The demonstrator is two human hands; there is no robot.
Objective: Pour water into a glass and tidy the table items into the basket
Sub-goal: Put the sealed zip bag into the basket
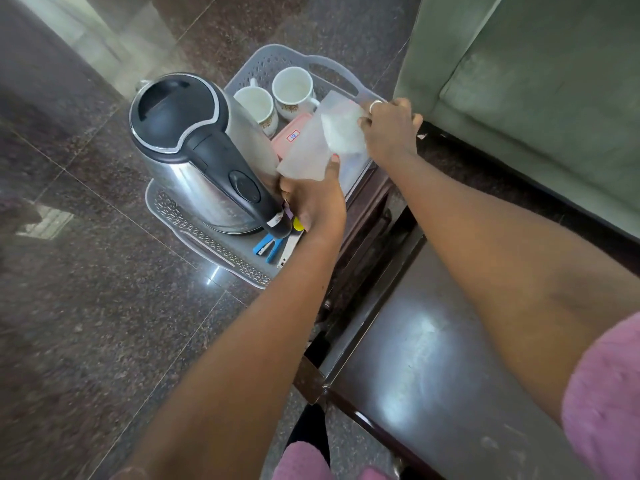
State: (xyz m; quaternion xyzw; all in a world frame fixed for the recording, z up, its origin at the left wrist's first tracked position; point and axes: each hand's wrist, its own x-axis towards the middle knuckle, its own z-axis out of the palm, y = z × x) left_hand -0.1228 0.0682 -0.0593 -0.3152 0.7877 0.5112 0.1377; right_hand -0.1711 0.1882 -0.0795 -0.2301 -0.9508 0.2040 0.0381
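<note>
A grey perforated basket sits on the stone floor beside a dark wooden table. In it stand a steel kettle with a black lid and handle, two white cups, a pink box, and a blue stapler. Over the basket's right side both hands hold a translucent plastic bag of white granules. My left hand grips its lower edge next to the kettle handle. My right hand pinches its top corner.
The dark wooden table fills the lower right, its top glossy. A green sofa stands at the upper right. Polished brown floor tiles lie to the left of the basket.
</note>
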